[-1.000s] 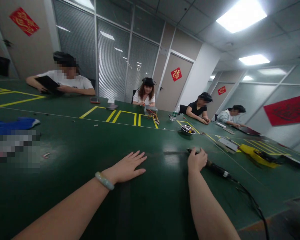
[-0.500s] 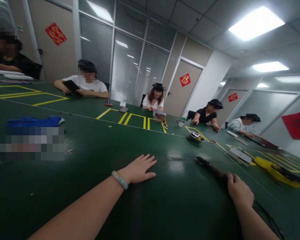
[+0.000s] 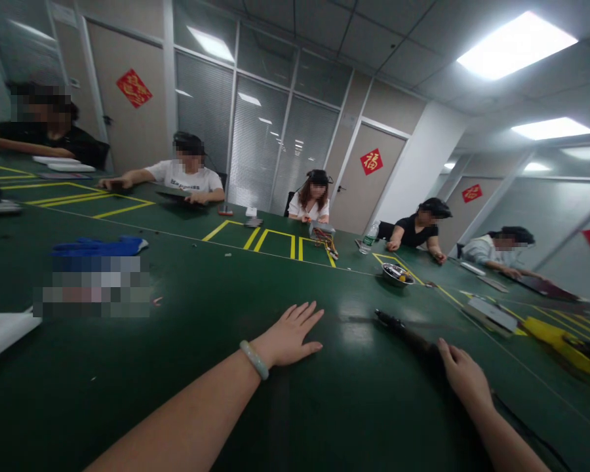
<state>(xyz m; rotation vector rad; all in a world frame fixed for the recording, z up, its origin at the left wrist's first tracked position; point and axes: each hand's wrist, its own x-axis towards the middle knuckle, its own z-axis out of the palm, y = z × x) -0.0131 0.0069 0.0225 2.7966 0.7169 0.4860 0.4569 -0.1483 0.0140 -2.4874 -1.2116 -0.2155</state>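
Observation:
My left hand (image 3: 291, 335) lies palm down on the green table (image 3: 201, 341), its fingers stretched and holding nothing. A pale jade-like bangle (image 3: 254, 360) is on that wrist. To the right, my right hand (image 3: 465, 375) is wrapped round the rear part of a dark electric screwdriver (image 3: 406, 334), whose narrow tip points away and to the left. Its body is blurred and partly hidden by the hand. A black cord (image 3: 531, 426) trails behind it toward the lower right. The tip is apart from my left hand.
Blue gloves (image 3: 101, 246) and a white object (image 3: 4, 331) lie left. Ahead stand a metal bowl (image 3: 397, 276) with small items, a bottle (image 3: 368, 237) and a wired grey box (image 3: 321, 229). A metal case (image 3: 491, 314) and yellow object (image 3: 550, 337) lie right. Several co-workers sit opposite.
The view has turned slightly left. My right hand has brought the screwdriver nearer my left hand, which stays flat. A co-worker in white at the left has stretched out an arm and lowered a dark panel.

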